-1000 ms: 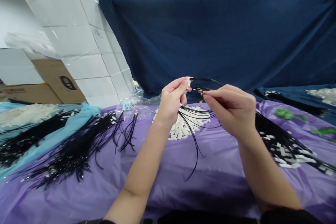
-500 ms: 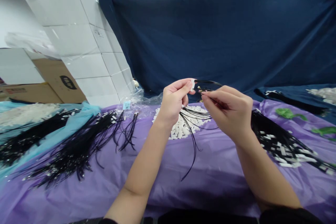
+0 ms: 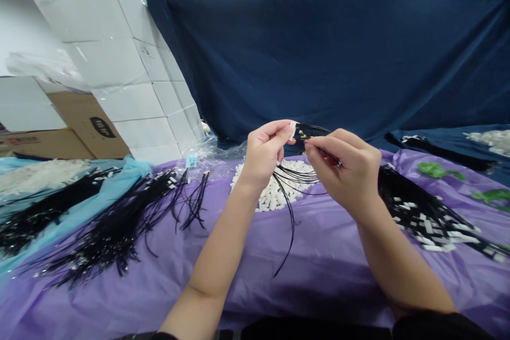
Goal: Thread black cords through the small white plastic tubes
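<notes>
Left hand (image 3: 261, 156), right hand (image 3: 348, 167): closer together since a second ago.
White connector (image 3: 293, 129): pinched in left fingers, above purple sheet (image 3: 303, 260).
Black wire (image 3: 313, 127): apparently already seated.
Metal tips (image 3: 302, 135): outside connector, apparently unseated, beside right fingers' pinch on dark wire (image 3: 327, 154).
White pieces (image 3: 274, 196): heaped below.

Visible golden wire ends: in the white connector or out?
Out: the golden wire ends show between the white connector and the right hand.

Boxes (image 3: 105, 64) left, curtain (image 3: 319, 64) behind, connectors (image 3: 273, 196) between wires (image 3: 115, 223)
</notes>
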Available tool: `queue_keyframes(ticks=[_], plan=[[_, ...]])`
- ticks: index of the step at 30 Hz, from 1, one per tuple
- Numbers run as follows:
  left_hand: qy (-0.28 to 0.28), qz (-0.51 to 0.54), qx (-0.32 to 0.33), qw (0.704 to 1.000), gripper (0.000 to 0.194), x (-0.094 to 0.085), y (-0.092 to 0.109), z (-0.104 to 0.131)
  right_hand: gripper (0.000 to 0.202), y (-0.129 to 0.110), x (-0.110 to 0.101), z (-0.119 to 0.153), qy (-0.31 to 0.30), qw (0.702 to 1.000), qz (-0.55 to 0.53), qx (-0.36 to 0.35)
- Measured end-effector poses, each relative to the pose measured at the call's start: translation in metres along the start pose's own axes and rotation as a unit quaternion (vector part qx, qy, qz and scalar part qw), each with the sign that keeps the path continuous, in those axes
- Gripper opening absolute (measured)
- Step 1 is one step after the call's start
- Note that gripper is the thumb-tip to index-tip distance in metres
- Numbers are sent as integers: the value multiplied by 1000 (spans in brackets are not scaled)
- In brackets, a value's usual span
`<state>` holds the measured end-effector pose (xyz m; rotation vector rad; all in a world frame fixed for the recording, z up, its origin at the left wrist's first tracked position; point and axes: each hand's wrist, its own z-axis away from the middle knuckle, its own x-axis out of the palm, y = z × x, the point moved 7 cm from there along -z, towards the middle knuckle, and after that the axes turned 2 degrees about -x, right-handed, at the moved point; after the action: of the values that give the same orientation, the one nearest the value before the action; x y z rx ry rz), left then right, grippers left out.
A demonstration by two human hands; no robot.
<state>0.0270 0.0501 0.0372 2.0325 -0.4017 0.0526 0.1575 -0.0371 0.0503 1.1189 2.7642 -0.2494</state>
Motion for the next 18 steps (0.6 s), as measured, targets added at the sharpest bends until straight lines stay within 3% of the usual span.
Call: queue_keyframes(ticks=[8, 18], plan=[[-9, 0, 0, 1000, 9, 2, 0, 1, 15, 15, 4, 4, -22, 989, -63, 133], [-14, 2, -20, 1000, 11, 1, -1, 1, 13, -5, -3, 0, 14, 1000, 15, -10]])
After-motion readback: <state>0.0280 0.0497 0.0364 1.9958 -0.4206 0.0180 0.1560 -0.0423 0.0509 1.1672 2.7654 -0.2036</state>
